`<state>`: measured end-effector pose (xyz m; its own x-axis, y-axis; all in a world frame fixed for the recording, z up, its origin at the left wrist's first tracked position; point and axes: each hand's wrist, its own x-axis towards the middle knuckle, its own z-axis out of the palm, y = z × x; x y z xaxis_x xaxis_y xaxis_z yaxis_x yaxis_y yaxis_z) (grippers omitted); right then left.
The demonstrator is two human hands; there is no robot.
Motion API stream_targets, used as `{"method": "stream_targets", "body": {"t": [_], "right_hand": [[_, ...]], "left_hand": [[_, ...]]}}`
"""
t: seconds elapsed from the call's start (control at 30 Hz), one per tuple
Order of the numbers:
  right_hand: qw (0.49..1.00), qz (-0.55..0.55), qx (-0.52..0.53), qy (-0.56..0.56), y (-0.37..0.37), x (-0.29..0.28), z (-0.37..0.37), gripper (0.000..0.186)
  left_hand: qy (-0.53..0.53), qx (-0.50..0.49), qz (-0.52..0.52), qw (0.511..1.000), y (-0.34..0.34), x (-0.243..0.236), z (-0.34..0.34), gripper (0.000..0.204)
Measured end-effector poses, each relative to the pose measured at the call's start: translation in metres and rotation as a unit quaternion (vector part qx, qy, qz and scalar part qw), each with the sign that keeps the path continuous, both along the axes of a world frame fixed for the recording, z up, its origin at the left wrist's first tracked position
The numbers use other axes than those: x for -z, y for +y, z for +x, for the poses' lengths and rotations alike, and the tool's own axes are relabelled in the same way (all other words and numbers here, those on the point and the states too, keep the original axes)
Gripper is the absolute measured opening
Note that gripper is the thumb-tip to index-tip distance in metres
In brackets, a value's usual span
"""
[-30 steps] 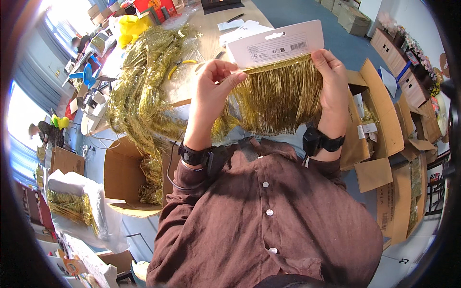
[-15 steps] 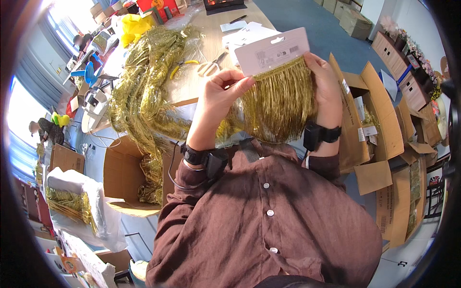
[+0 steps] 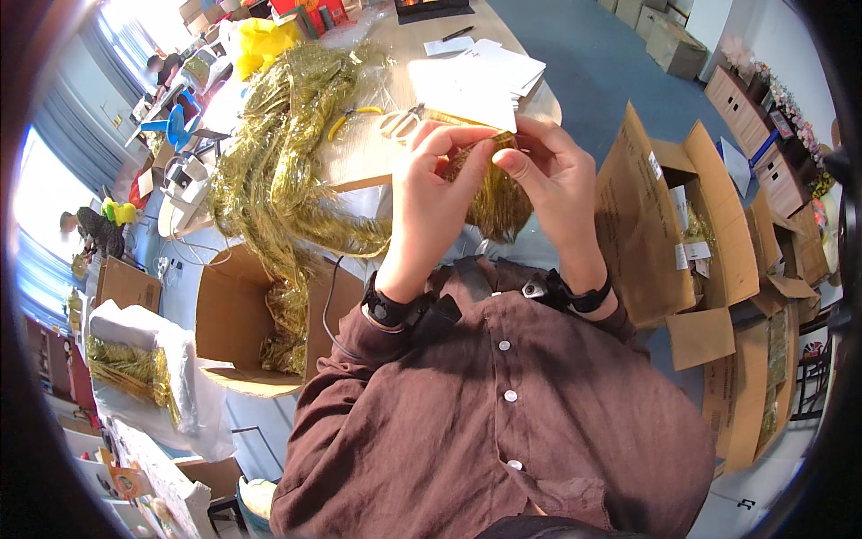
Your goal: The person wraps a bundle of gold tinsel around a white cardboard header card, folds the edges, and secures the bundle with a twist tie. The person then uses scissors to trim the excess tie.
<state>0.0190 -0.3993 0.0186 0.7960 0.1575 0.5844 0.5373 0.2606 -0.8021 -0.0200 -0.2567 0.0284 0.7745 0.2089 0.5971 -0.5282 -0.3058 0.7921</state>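
My left hand (image 3: 426,202) pinches the top of a gold tinsel fringe (image 3: 498,207) near the table's front edge. My right hand (image 3: 561,193) is closed on the same top from the other side, thumb and fingers close to the left ones. The short strands hang between and behind my hands. The fringe's white card is hard to tell from the white papers (image 3: 458,81) behind it. To the left, a long heap of gold tinsel (image 3: 269,144) drapes off the table (image 3: 350,162). Yellow-handled pliers (image 3: 355,112) and scissors (image 3: 404,121) lie beside it.
An open carton (image 3: 229,323) below left holds more tinsel; open cartons (image 3: 709,207) stand at right. A plastic bag (image 3: 180,359) with gold fringe is at lower left. A person (image 3: 162,70) and another person (image 3: 72,229) are farther off at left.
My hands have moved together, the right one leftward, and the fringe with its card is turned, no longer spread wide and facing me.
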Motion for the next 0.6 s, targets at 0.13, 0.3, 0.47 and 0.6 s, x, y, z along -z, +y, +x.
{"method": "stream_targets", "body": {"t": [0.13,0.3,0.47,0.6], "right_hand": [[0.997,0.003,0.030,0.067,-0.002,-0.002,0.002,0.032],[0.993,0.055,0.059,0.084,-0.011,-0.002,0.007,0.023],[0.986,0.121,0.080,0.083,-0.031,-0.007,0.021,0.026],[0.984,0.145,0.059,0.086,-0.042,-0.007,0.027,0.026]], "left_hand": [[-0.010,0.036,0.008,0.999,-0.003,-0.004,-0.001,0.015],[0.029,0.013,0.069,0.997,0.012,-0.006,-0.006,0.015],[0.057,-0.039,0.075,0.995,0.036,-0.007,-0.008,0.012],[0.058,-0.034,0.061,0.996,0.046,-0.005,-0.003,0.013]]}}
